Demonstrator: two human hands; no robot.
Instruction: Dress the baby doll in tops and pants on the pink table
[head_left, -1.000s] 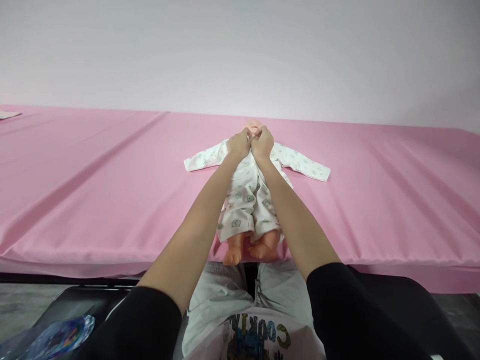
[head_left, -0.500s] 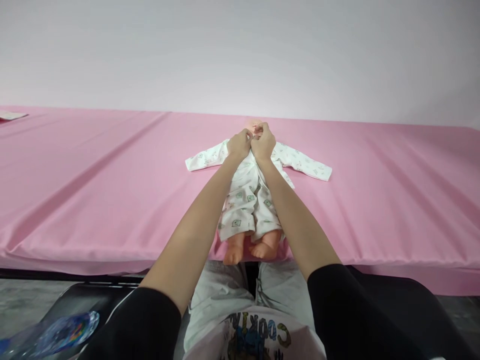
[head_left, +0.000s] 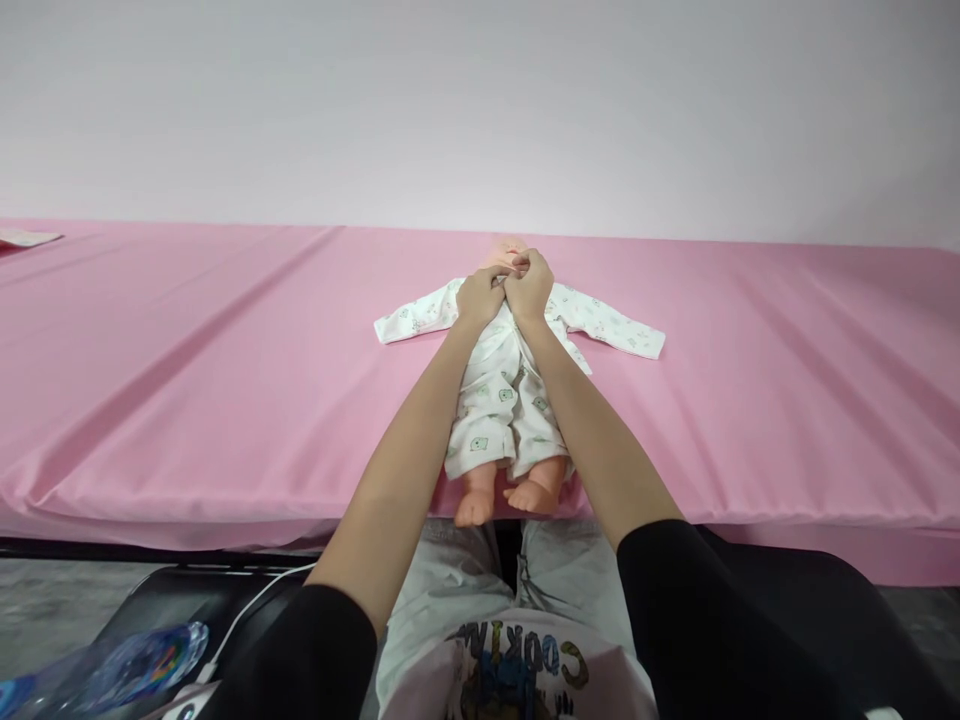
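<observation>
A baby doll (head_left: 475, 498) lies on its back, its bare feet toward me at the table's near edge. It wears white printed trousers (head_left: 484, 405) and a white long-sleeved baby shirt (head_left: 611, 325), whose sleeves stretch out flat to both sides. At the neck, my left hand (head_left: 480, 298) is closed on the shirt's collar. Right beside it, my right hand (head_left: 530, 290) is closed at the same collar, fingers bent inward. The hands cover the neckline and most of the doll's face, so the exact spot they pinch is hidden.
A pink cloth (head_left: 225, 370) covers the long table, which meets a white wall (head_left: 480, 110) behind. Some folded fabric (head_left: 28, 238) lies at the far left. On a black chair at lower left are a clear plastic bottle (head_left: 150, 660) and a white cable (head_left: 251, 605).
Both hands stay at the collar with small finger movements. My left fingers now reach further over toward the right hand. The doll's legs have shifted slightly right; the white cable has come into view.
</observation>
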